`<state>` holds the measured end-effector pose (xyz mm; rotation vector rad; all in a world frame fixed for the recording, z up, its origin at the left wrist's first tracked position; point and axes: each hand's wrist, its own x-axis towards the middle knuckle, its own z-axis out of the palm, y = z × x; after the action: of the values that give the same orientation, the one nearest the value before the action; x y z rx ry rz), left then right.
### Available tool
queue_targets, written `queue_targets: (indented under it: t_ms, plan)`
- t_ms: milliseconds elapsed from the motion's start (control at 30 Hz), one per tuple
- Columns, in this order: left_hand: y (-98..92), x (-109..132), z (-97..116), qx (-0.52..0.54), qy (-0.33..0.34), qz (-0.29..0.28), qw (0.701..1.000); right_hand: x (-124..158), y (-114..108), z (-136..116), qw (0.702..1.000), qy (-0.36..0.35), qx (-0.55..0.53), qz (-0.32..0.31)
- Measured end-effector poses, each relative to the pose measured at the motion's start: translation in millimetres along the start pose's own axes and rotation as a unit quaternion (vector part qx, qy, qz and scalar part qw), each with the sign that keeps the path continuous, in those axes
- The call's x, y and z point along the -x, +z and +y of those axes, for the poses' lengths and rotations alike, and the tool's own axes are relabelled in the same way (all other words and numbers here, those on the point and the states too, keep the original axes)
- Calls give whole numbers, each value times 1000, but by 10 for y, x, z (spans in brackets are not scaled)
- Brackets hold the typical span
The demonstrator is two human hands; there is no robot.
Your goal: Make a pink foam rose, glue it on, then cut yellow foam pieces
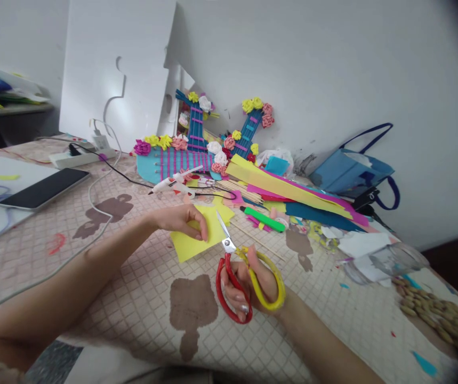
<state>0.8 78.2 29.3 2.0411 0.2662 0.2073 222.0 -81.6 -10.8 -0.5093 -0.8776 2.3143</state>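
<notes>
My right hand (252,280) grips scissors (227,244) with one red and one yellow handle. Their blades look closed or nearly so and point up and left, beside the right part of a yellow paper sheet (189,246). My left hand (184,220) rests over that sheet, its thumb and forefinger curled toward each other at the paper. The sheet lies on the patterned tablecloth and has an uneven right edge.
Behind my hands are a glue gun (175,182), flower-decorated blue pieces (173,162), a green marker (264,219) and long paper strips (288,186). A phone (45,189) and white cable (93,194) lie left. A blue bag (346,170) and peanuts (432,314) are right.
</notes>
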Motion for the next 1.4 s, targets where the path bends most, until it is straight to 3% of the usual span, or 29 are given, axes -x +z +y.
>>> queue_targets:
  t_ms: [667, 1067, 1200, 1267, 1300, 1333, 1400]
  plan:
    - [-21, 24, -13, -15, -23, 8, 1000, -45, 8, 16, 997, -27, 30, 61]
    - [34, -10, 20, -32, -11, -14, 999, -44, 18, -9, 998, -12, 29, 51]
    - [32, -5, 10, -27, -25, -17, 999, -26, -13, -85, 985, -46, 122, 111]
    - [26, -7, 3, -30, -41, -12, 999, 26, -78, -193, 944, -75, 245, 208]
    - [22, -11, -1, -35, -49, -2, 998, 64, -127, -267, 895, -90, 333, 282]
    - [18, -16, -7, -43, -54, 13, 998, 109, -187, -351, 825, -85, 427, 361]
    - [13, -28, -24, -57, -64, 59, 995, 219, -335, -537, 600, -58, 610, 515]
